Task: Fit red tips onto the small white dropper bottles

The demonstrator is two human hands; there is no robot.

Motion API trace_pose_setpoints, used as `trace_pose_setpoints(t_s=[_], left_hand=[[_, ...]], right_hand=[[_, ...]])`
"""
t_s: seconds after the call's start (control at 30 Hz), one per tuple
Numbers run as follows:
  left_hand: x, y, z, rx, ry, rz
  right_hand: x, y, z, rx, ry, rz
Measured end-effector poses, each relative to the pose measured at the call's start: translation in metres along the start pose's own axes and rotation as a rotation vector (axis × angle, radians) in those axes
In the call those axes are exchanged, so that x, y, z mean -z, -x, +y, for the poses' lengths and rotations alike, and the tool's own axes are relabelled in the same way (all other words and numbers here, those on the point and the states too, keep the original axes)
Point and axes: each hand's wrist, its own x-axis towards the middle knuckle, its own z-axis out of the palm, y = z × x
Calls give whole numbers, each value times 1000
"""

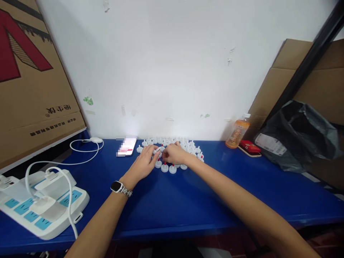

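My left hand (143,163) and right hand (176,154) pinch one small white cap (156,152) between fingertips, the pile of caps (185,145) just beyond. It looks light, rigid, slippery; best held by its rim.

table (188,200): smooth shiny blue | caps (172,168): white plastic | bag (298,136), 3 o'clock: crinkly shiny black plastic | box (32,82), 9 o'clock: matt brown cardboard
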Motion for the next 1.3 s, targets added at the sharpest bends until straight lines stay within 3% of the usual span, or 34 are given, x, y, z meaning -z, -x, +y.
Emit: trace_pose_setpoints(t_s=[0.07,0.23,0.33,0.43,0.6,0.77,0.93,1.13,1.3], left_hand=[[0,0,4,1,8,-5],[-3,1,16,17,2,-42],[-5,2,20,14,-10,-39],[-7,3,23,-14,-24,-26],[-8,4,24,-49,-37,-51],[-9,4,23,-53,-28,-31],[-9,4,26,-66,-32,-50],[-14,1,28,-84,18,40],[-15,2,28,-50,115,77]], right_hand=[[1,7,6,-14,-169,139],[-3,24,16,-142,-910,436],[-10,30,13,-150,-1117,505],[-15,32,7,-110,-1222,486],[-19,31,0,-39,-1317,405],[-19,31,1,-106,-1337,494],[-23,29,-2,-115,-1346,493],[-33,27,-21,-126,-1244,743],[-31,29,-33,-80,-1160,757]])
